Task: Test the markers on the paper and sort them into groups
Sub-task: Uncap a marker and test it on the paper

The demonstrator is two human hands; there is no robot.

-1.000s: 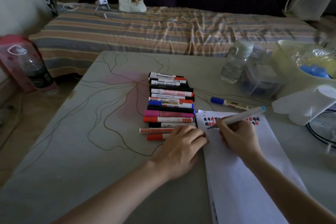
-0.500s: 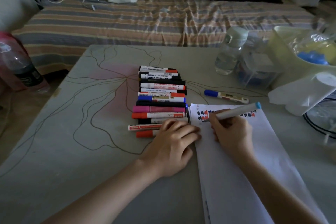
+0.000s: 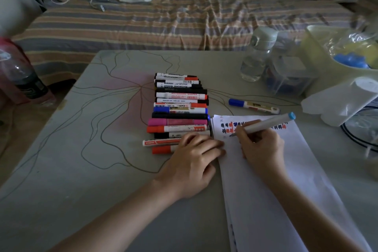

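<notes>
At the far left edge of the frame a dark plastic bottle (image 3: 24,80) is seen, well apart from the work. On the grey table (image 3: 81,170), at centre, a row of markers (image 3: 180,108) is laid side by side, each long axis running left to right across the frame. The left hand (image 3: 192,161) is rested flat, palm down, at the lower end of this row; its fingers (image 3: 206,145) are loosely spread, nothing is gripped, and the nearest markers are partly covered by them. Just right of it the white paper (image 3: 276,190) is spread, with rows of black, red and blue test marks along its top edge. The grey marker (image 3: 263,125) is pinched in the closed fingers of the right hand (image 3: 261,149); its tip is pointed left and down onto the paper below the marks, while its blue end is raised toward the upper right. A blue-capped marker (image 3: 253,106) lies alone above the paper, nearer the right hand, possibly a second group. The untested row is judged to lie closest to the left hand.
</notes>
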